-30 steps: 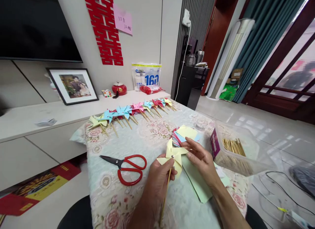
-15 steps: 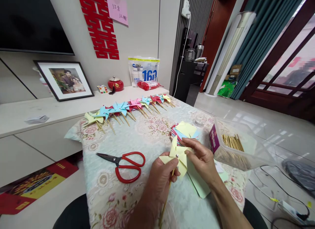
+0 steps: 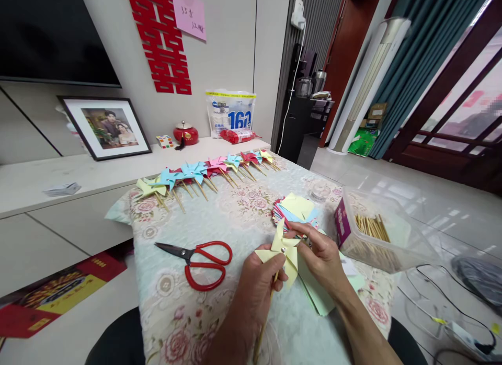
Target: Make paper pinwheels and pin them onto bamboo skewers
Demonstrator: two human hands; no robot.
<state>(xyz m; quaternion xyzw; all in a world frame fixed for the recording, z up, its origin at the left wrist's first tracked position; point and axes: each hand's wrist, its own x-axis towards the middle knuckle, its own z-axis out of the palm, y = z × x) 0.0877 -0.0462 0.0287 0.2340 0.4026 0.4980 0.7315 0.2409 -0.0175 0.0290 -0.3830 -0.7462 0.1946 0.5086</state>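
Note:
A pale yellow paper pinwheel (image 3: 291, 261) with a silvery pin at its centre is held over the near side of the table. My left hand (image 3: 257, 273) is closed around the top of its wooden stick (image 3: 264, 320), thumb against the paper just below the pin. My right hand (image 3: 323, 256) pinches the right-hand vane between thumb and fingers. Behind the pinwheel lies a fanned stack of coloured paper squares (image 3: 298, 207), a pale yellow one on top. Light green sheets (image 3: 317, 291) lie under my right hand, partly hidden by it.
Red-handled scissors (image 3: 202, 258) lie to the left, blades pointing left. Finished pinwheels (image 3: 194, 171) line the far table edge. On the right stands a clear plastic box (image 3: 376, 252) of wooden sticks (image 3: 372, 228). A small clear round container (image 3: 319, 191) sits behind the paper stack.
My right fingers have shifted slightly on the pinwheel's right vane, and the thumb tip has moved behind the paper. My left hand keeps its hold. The camera view has moved slightly.

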